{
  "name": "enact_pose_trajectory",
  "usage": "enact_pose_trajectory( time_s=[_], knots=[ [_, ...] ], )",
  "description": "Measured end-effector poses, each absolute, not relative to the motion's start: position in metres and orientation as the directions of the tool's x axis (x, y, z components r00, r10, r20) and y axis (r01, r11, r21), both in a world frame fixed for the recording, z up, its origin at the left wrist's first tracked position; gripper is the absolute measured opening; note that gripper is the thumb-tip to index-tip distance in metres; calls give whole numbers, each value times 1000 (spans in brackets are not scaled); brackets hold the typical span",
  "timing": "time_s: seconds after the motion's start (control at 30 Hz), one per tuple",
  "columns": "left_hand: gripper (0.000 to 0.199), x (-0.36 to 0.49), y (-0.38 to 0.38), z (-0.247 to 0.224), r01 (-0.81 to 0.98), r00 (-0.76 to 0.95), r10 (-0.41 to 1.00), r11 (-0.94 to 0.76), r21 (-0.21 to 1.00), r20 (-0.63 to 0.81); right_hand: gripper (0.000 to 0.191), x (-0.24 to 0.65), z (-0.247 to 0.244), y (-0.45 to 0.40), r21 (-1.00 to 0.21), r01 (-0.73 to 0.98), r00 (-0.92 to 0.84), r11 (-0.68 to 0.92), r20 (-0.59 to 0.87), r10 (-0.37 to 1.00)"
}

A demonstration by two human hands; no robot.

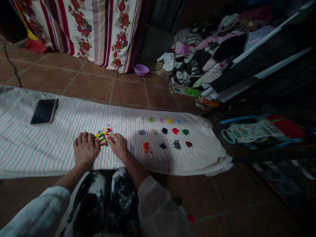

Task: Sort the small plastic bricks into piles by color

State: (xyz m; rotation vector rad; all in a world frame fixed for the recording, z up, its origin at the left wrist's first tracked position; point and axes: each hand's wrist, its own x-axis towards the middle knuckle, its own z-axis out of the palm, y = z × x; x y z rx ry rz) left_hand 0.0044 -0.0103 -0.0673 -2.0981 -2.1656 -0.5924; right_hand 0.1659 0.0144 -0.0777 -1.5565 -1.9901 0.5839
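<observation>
A mixed pile of tiny coloured pieces (103, 135), mostly red, yellow, green and white, lies on a striped cloth (61, 144). My left hand (86, 147) rests palm down at the pile's left edge, its fingers laid out on the cloth. From the right, my right hand (118, 143) reaches the pile with thumb and fingertips drawn together; anything between them is too small to make out. Farther right, small single-colour heaps stand in three rows, among them an orange heap (146, 147), a black heap (164, 131), a red heap (175, 131) and a dark green heap (185, 132).
A phone (44, 112) lies on the cloth at the left. Beyond the covered surface are a floral curtain (98, 33), a purple basin (141, 69) on the tiled floor and a heap of clothes (197, 49). A toy-like panel (254, 133) sits at the right.
</observation>
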Motion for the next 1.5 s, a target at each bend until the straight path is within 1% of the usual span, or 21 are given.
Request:
enact_pose_trajectory(
  time_s=[0.2, 0.4, 0.53, 0.7, 0.83, 0.93, 1.07, 1.23, 1.4, 1.5],
  knots=[
    [38, 3, -10, -70, 981, -49, 945, -16, 195, 324, 12, 171, -84, 10, -719, 674, -60, 170, 176, 983],
    [40, 4, -11, -67, 980, -49, 953, -12, 198, 298, 16, 188, -77, -9, -747, 635, -27, 196, 232, 972],
    [40, 4, -11, -66, 981, -54, 954, -4, 193, 293, 18, 206, -69, -23, -784, 594, 75, 178, 274, 959],
    [41, 4, -11, -66, 983, -48, 954, -7, 181, 296, 25, 241, -70, -41, -797, 566, 203, 210, 381, 902],
    [43, 4, -11, -66, 991, -41, 956, 1, 135, 291, 29, 274, -81, -58, -812, 576, 413, 97, 391, 822],
    [43, 4, -11, -67, 994, -41, 953, 8, 109, 301, 32, 298, -90, -69, -808, 589, 496, 29, 390, 776],
    [43, 4, -11, -68, 995, -32, 952, 1, 102, 304, 37, 320, -99, -77, -786, 618, 524, -35, 378, 763],
    [43, 5, -11, -67, 992, -47, 955, 10, 126, 294, 39, 328, -109, -81, -759, 651, 501, -32, 397, 769],
    [43, 4, -11, -67, 988, -53, 955, 8, 155, 291, 39, 327, -114, -82, -665, 746, 452, -35, 467, 760],
    [43, 3, -10, -69, 990, -49, 955, 7, 144, 293, 38, 327, -116, -82, -629, 777, 409, -22, 479, 777]
  ],
)
